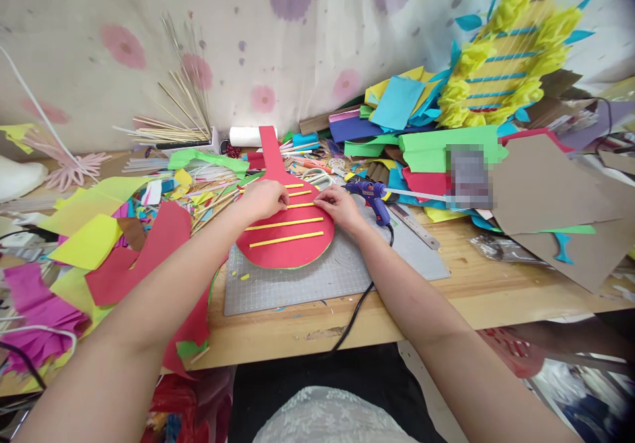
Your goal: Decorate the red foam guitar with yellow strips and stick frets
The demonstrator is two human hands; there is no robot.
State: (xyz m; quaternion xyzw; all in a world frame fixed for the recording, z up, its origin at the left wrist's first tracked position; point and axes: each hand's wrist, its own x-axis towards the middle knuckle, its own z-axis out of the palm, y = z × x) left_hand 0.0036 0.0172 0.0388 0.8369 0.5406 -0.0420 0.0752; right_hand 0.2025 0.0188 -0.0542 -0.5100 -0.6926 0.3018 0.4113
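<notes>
A red cutout shaped like a lute [292, 256], with a round body and long neck, lies on a grey cutting mat [278, 291]. Several thin yellow strips cross its body; the lower ones, such as the bottom yellow strip [286, 239], lie roughly parallel. My left hand [268, 198] has its fingers curled and pinched at the left end of the middle yellow strip [300, 205]. At that strip's right end, my right hand [339, 206] pinches with thumb and fingertips. Just right of this hand lies a blue glue gun [373, 198] with a white glue stick.
A metal ruler [415, 226] and white-handled scissors [317, 177] lie near the mat. The glue gun's black cord [358, 311] hangs over the front edge. Paper scraps [89, 241] crowd the left; brown cardboard [555, 198] and a yellow-flowered paper instrument [496, 66] stand right.
</notes>
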